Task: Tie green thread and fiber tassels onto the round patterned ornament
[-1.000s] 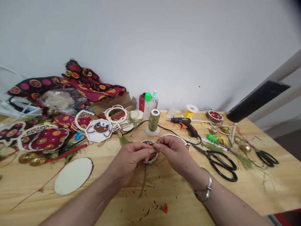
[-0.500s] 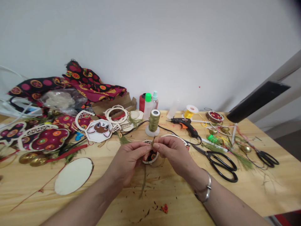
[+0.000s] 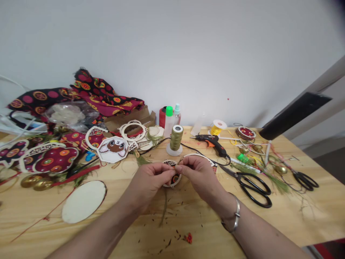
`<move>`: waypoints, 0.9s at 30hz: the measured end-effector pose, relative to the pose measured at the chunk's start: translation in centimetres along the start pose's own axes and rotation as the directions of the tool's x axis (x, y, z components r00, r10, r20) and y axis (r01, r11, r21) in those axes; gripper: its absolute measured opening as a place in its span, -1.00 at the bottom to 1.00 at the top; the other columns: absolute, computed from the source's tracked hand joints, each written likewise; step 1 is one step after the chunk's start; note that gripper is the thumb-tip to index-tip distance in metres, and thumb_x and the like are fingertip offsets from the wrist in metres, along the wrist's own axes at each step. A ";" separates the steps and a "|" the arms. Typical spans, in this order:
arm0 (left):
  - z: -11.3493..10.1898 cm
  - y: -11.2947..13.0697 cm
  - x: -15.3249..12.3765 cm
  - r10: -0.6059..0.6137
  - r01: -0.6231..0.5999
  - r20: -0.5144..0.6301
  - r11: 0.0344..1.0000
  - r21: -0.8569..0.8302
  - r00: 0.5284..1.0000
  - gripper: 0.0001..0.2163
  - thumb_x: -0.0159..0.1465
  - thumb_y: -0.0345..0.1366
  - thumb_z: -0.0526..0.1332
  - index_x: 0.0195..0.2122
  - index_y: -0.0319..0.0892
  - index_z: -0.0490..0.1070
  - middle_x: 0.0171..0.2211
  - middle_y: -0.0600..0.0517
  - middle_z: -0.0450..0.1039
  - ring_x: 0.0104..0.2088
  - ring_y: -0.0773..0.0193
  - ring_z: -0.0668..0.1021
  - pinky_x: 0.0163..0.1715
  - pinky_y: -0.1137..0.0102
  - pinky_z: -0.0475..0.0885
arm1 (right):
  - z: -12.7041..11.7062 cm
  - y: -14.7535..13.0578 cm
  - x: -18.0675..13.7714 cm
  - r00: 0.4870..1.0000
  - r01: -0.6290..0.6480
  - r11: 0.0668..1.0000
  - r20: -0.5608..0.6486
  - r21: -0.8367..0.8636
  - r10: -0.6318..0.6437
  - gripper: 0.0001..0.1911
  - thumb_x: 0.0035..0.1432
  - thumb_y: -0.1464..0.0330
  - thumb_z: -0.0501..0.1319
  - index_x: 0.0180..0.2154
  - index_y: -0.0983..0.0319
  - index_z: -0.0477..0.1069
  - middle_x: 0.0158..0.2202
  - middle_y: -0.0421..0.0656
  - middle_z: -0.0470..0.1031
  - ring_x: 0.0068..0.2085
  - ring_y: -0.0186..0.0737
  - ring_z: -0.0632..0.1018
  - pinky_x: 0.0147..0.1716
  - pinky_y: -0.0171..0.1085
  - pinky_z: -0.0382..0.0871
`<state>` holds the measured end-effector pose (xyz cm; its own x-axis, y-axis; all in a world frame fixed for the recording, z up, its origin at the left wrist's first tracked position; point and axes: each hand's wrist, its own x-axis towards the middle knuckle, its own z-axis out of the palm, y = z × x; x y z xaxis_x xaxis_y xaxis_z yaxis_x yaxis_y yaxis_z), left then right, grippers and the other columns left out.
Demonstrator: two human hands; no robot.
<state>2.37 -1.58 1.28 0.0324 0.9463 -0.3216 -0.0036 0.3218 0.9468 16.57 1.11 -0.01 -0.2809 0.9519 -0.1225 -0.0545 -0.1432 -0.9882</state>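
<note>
My left hand [image 3: 149, 181] and my right hand [image 3: 196, 176] meet at mid-table, thumbs and index fingers pinched close together. Between the fingertips runs a thin olive thread, partly hidden by them. Just under the hands lies a small round ornament [image 3: 175, 181] with a white openwork rim and dark patterned cloth. An olive strand [image 3: 164, 212] trails below my left hand. Directly behind the fingers stands an olive thread spool [image 3: 176, 138] on a white base. A larger white-rimmed piece [image 3: 201, 157] is partly covered by my right hand.
To the right lie large black-handled scissors [image 3: 252, 187], a glue gun [image 3: 212, 142] and smaller scissors [image 3: 306, 180]. Patterned cloth [image 3: 107, 95], wooden frames [image 3: 133, 130] and an oval disc [image 3: 84, 201] occupy the left. A green-capped bottle [image 3: 168, 124] stands behind the spool.
My left fingertips have shifted slightly right and down, nearer the right fingertips, uncovering more of the ornament's openwork top. Both hands remain pinched; the tabletop items stay put.
</note>
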 end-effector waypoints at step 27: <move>-1.1 -0.5 -0.2 0.446 -0.415 -0.069 0.870 0.265 0.892 -0.92 0.05 -0.25 0.30 -0.49 -0.10 0.56 0.31 0.09 -0.12 0.24 0.01 0.07 0.18 0.20 -0.03 | -2.5 -0.7 1.0 0.924 0.206 0.848 -0.188 -0.488 -0.333 -0.83 0.08 0.33 0.13 -0.53 0.22 0.31 -0.62 -0.29 0.22 -0.56 -0.37 0.21 -0.56 -0.35 0.09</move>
<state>1.22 -1.85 0.89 -0.0415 0.9900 0.1347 0.2479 -0.1204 0.9613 18.73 2.86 0.29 -0.0614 0.9783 0.1981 0.3640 0.2067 -0.9082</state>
